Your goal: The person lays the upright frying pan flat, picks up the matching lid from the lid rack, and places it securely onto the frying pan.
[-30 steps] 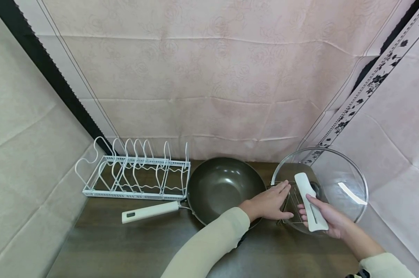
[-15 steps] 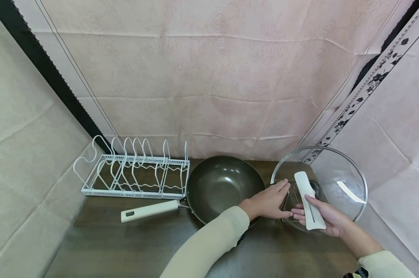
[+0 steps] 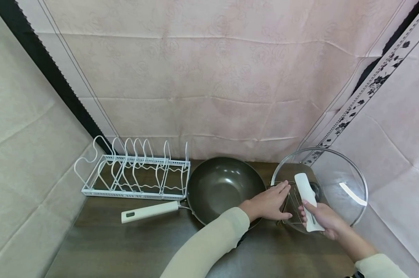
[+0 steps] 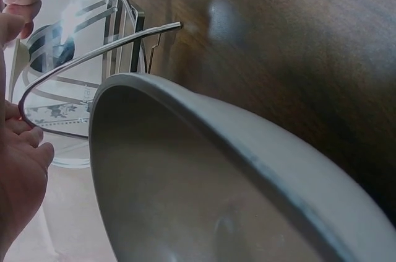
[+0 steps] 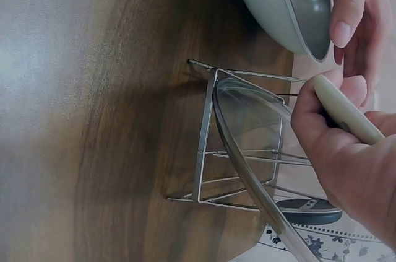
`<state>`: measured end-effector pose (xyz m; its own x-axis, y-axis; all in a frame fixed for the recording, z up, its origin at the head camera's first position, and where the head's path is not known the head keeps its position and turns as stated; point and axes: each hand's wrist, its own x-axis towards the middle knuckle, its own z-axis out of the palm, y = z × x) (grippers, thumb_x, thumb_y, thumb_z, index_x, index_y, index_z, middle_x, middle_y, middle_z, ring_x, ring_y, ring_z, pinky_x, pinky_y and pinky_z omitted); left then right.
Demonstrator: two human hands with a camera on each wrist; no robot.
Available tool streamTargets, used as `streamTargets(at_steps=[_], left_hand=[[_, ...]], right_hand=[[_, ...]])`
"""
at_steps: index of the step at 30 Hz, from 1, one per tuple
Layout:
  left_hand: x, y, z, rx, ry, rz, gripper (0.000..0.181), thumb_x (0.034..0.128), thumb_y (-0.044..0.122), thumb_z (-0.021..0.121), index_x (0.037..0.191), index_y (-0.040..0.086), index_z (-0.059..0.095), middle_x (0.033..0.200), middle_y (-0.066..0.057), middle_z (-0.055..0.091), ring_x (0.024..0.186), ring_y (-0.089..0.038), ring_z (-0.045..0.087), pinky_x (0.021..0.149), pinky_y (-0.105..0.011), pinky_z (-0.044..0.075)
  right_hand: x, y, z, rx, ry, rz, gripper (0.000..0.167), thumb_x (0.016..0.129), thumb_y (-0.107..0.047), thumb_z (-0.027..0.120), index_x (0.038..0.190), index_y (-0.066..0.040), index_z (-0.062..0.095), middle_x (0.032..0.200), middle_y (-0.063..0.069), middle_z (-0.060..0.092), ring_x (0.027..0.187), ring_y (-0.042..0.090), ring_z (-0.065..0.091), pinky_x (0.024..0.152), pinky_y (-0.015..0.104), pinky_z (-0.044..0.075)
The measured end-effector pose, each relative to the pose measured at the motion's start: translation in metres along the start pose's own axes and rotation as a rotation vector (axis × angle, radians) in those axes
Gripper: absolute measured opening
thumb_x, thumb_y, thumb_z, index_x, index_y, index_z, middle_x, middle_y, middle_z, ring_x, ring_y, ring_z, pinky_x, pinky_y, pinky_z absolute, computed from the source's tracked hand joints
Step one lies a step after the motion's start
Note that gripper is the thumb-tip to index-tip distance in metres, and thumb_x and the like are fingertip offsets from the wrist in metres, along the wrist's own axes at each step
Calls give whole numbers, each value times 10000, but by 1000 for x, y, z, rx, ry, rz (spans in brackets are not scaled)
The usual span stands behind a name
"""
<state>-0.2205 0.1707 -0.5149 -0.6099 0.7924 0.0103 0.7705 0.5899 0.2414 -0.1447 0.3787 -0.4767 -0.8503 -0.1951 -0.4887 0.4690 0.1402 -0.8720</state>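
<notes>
A glass lid [image 3: 346,175] with a metal rim stands tilted in a metal wire rack [image 5: 203,138] at the right of the table. My right hand [image 3: 322,219] grips the lid's long white handle [image 3: 302,184], fingers curled behind it and thumb in front. Over the near rim of a dark-lined wok [image 3: 223,187] reaches my left hand [image 3: 266,202]. Its fingers lie fairly straight against the wire rack's loop, as the left wrist view shows, with the thumb held apart. Part of the rack is hidden behind the left hand.
A white wire dish rack [image 3: 136,195] stands at the back left, against the cloth-covered wall. The wok's pale handle [image 3: 150,212] points left in front of that rack. Wood-patterned table surface [image 3: 143,251] shows along the front. Patterned cloth [image 3: 397,154] hangs close on the right.
My right hand's fingers have drawn in and curled closer round the lid handle, and its thumb sits higher. The left hand, wok and dish rack have stayed in place.
</notes>
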Motion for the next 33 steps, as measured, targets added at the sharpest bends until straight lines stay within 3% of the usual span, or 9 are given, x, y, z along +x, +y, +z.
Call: streamTargets(at_steps=[8, 14, 22, 28, 33], left_hand=[[-1, 1, -3, -26, -12, -11, 955, 956, 645, 570, 1654, 132, 168, 1743, -13, 114, 1595, -110, 163, 1241, -201, 223], [-1, 2, -2, -15, 0, -2, 955, 955, 643, 573, 1651, 122, 178, 1742, -24, 122, 1593, -116, 174, 1241, -203, 228], [0, 1, -1, -11, 7, 5, 955, 956, 639, 574, 1649, 111, 183, 1739, -49, 136, 1592, -122, 181, 1241, -203, 229], [-1, 2, -1, -6, 1, 7, 953, 956, 638, 573, 1649, 109, 186, 1739, -50, 138, 1594, -124, 175, 1243, -204, 226], [-2, 3, -2, -10, 1, 3, 949, 959, 631, 572, 1650, 112, 182, 1741, -47, 132, 1596, -123, 166, 1243, -202, 222]], right_hand=[[3, 5, 3, -167, 129, -20, 469, 1124, -367, 402, 1077, 58, 594, 857, 27, 692, 774, 153, 727, 746, 369, 641], [3, 9, 3, -245, 157, -58, 510, 1130, -348, 392, 1092, 130, 567, 826, 63, 719, 770, 204, 768, 742, 390, 646], [3, 9, 9, -234, 251, -51, 445, 1120, -347, 431, 1008, 46, 609, 771, 27, 653, 665, 141, 680, 638, 351, 622], [2, 10, 12, -227, 273, -43, 421, 1120, -342, 433, 966, 7, 612, 759, 27, 651, 651, 142, 671, 619, 343, 615], [2, 11, 10, -224, 263, -45, 464, 1121, -351, 423, 986, 44, 624, 765, 26, 685, 685, 171, 716, 646, 357, 631]])
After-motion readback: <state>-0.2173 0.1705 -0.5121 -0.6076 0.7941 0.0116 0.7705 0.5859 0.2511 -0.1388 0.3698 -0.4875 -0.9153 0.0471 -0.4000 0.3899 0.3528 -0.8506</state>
